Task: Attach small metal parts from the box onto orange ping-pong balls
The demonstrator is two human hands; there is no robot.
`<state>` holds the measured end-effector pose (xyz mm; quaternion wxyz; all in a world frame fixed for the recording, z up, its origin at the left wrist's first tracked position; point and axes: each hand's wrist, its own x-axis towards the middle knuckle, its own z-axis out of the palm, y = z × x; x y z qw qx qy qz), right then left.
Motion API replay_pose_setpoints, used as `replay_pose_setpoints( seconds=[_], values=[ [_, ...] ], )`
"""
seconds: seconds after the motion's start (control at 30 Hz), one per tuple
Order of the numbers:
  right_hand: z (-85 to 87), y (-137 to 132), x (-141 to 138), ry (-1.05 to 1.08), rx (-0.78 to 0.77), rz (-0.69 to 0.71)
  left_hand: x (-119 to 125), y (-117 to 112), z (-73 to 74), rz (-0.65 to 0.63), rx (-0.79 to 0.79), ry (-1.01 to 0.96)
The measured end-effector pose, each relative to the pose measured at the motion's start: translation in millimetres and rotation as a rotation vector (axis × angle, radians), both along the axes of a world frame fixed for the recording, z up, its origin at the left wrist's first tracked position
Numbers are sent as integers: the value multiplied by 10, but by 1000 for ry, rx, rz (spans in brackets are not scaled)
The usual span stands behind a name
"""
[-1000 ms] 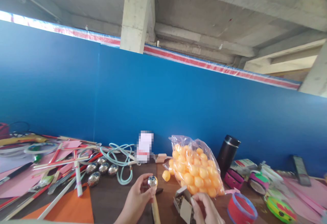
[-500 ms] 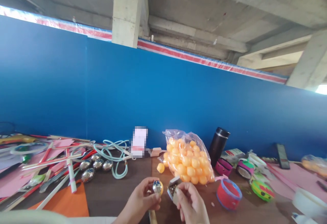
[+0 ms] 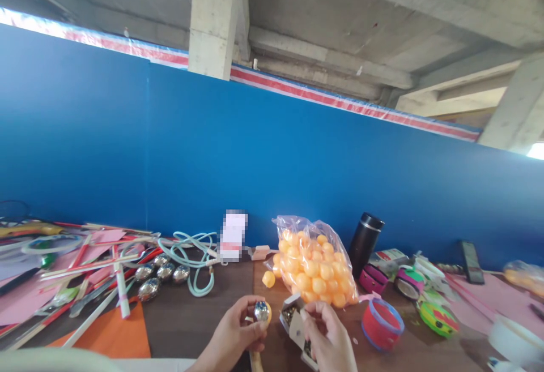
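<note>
My left hand (image 3: 238, 326) is closed in a pinch around an orange ball (image 3: 269, 312) whose near side is covered in shiny silver (image 3: 260, 311). To its right, my right hand (image 3: 325, 332) has its fingers closed on the edge of a small open cardboard box (image 3: 295, 329). Small metallic pieces (image 3: 290, 314), too tiny to make out clearly, lie inside the box. Below the left hand, a pale wooden stick (image 3: 255, 360) shows at the lower edge. Behind the hands, a clear plastic bag (image 3: 314, 264) is full of orange balls, and one loose orange ball (image 3: 268, 279) lies beside it.
Several silver balls (image 3: 165, 271) and a coiled light-blue cord (image 3: 199, 247) lie left, near sticks and orange paper (image 3: 119, 332). A phone (image 3: 233, 236) leans on the blue partition (image 3: 272, 157). Right are a black bottle (image 3: 366, 242), a red round container (image 3: 382, 324) and a white bowl (image 3: 514, 335).
The right hand has shifted slightly right and the box is spread wider, showing more of its inside and lower part. The left hand still holds the ball in nearly the same place.
</note>
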<state>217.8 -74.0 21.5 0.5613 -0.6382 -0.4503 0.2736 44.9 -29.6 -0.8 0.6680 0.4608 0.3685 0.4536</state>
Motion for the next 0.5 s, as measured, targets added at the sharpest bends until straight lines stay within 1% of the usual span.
replay_pose_setpoints(
  seconds=[0.13,0.2,0.27,0.37,0.43,0.5],
  values=[
    [23,4,8,72,-47,32,-4,4,-14,-7,-5,5],
    [15,6,6,79,-43,61,-16,-9,3,-34,3,-5],
    [-1,-2,-23,69,-28,121,-32,-37,43,-93,30,-34],
    [-18,-32,-121,75,-13,254,-50,-91,111,-192,54,-83],
    [-16,-59,-202,107,-27,318,-49,-116,132,-217,48,-101],
    [-5,-81,-271,143,-46,347,-41,-123,124,-229,47,-110]
  ],
)
